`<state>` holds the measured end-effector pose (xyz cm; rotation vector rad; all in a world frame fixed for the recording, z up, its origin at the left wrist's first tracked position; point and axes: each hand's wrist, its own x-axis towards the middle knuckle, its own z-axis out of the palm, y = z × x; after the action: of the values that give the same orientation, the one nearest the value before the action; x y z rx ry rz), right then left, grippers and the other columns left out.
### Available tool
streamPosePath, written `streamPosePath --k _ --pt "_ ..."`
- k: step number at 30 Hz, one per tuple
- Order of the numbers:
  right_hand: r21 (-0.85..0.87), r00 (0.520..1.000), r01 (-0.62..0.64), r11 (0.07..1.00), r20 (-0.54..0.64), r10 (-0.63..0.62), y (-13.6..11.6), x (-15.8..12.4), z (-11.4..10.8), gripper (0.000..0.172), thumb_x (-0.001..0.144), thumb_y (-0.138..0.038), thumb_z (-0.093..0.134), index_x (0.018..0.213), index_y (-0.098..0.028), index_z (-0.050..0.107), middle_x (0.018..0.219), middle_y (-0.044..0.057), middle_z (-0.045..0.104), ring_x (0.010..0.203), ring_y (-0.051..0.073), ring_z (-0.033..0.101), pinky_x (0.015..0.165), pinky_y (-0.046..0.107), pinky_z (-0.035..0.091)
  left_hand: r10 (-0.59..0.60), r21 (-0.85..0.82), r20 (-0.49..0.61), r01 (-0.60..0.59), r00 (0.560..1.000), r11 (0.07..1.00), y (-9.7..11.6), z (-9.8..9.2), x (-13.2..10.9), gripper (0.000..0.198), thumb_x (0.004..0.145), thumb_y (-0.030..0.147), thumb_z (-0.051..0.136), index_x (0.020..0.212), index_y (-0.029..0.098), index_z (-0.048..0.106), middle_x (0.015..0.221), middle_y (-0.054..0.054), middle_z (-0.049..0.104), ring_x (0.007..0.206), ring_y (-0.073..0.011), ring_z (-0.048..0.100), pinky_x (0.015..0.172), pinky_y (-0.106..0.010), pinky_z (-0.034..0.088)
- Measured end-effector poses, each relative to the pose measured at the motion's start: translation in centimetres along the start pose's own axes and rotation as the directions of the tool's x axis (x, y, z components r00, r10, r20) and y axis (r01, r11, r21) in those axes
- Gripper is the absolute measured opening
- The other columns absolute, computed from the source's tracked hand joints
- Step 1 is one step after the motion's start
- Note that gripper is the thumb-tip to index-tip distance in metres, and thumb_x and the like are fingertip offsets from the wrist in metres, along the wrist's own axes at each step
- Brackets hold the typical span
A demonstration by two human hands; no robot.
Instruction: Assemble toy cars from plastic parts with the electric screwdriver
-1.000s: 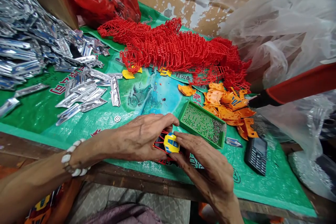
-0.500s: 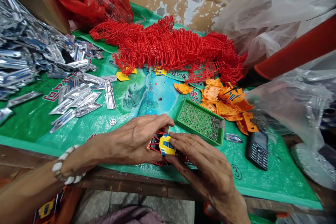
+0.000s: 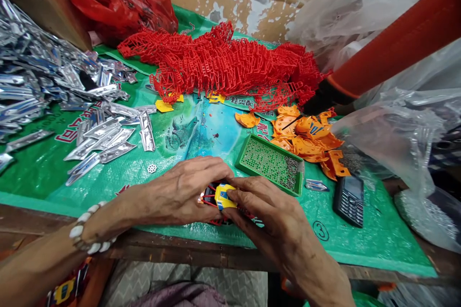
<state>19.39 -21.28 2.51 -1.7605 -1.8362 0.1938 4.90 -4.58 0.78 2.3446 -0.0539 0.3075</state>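
Both hands grasp a small toy (image 3: pixel 218 197) at the lower centre, fingers half curled: the left hand (image 3: pixel 190 192) clasps its red-barred end, the right hand (image 3: pixel 275 216) its smooth yellow shell (image 3: pixel 224 195). They hide much of it. Above right sits a green plastic tray (image 3: pixel 301 180) of tiny metal pieces (image 3: pixel 292 173); upper centre, tangled thin red frames (image 3: pixel 230 67); shiny silver parts (image 3: pixel 21 72), cut off at left.

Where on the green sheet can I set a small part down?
Right of the right hand, around the circled 3, bordered by the phone and front edge. Also beyond the left hand, between the loose silver pieces and the green tray. Crowded: the far side with red frames, the far left with a silver heap, and behind the tray with orange pieces.
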Motion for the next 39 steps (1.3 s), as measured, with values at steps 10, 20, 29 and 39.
streamPosePath --k 10,20,29,39 --pt "0.214 0.946 -0.202 0.956 -0.21 0.247 0.9 -1.2 2.1 0.026 0.084 -0.032 0.077 0.102 -0.022 0.061 0.095 0.003 0.075 0.088 0.019 0.074 0.074 0.031 0.062 0.142 -0.026 -0.023 -0.142 0.99 0.99 -0.3 -0.3 0.0 0.02 0.098 0.033 0.063 0.1 0.014 0.07 0.111 -0.012 0.067 0.098 -0.0193 0.067 0.085 -0.027 0.052" --pt "0.57 0.892 -0.314 0.759 -0.098 0.442 1.1 -2.8 3.6 0.073 0.089 -0.028 0.072 0.152 -0.026 0.037 0.129 0.005 0.07 0.128 0.019 0.062 0.108 0.039 0.054 0.204 0.164 0.039 -0.208 0.978 0.964 -1.0 0.4 -0.2 0.028 0.098 0.041 0.063 0.105 0.014 0.066 0.109 -0.014 0.068 0.097 -0.0252 0.066 0.082 -0.034 0.05" --pt "0.341 0.648 -0.424 0.839 -0.533 0.544 2.3 -2.9 -1.1 0.024 0.085 -0.033 0.074 0.107 -0.023 0.074 0.091 0.003 0.08 0.083 0.019 0.077 0.082 0.035 0.063 0.205 0.217 -0.039 -0.192 0.978 0.957 -0.7 1.0 -0.4 0.018 0.099 0.035 0.06 0.097 0.017 0.061 0.105 -0.01 0.069 0.092 -0.0229 0.065 0.077 -0.032 0.05" --pt "0.34 0.528 -0.008 0.94 -0.797 0.293 9.2 7.4 -10.7 0.057 0.076 -0.038 0.078 0.125 -0.027 0.051 0.124 0.007 0.064 0.116 0.021 0.064 0.098 0.038 0.054 0.199 0.188 -0.095 -0.179 0.975 0.966 -1.5 2.4 -0.7 0.009 0.093 0.024 0.063 0.099 0.02 0.058 0.099 -0.006 0.065 0.083 -0.0196 0.06 0.07 -0.031 0.044"
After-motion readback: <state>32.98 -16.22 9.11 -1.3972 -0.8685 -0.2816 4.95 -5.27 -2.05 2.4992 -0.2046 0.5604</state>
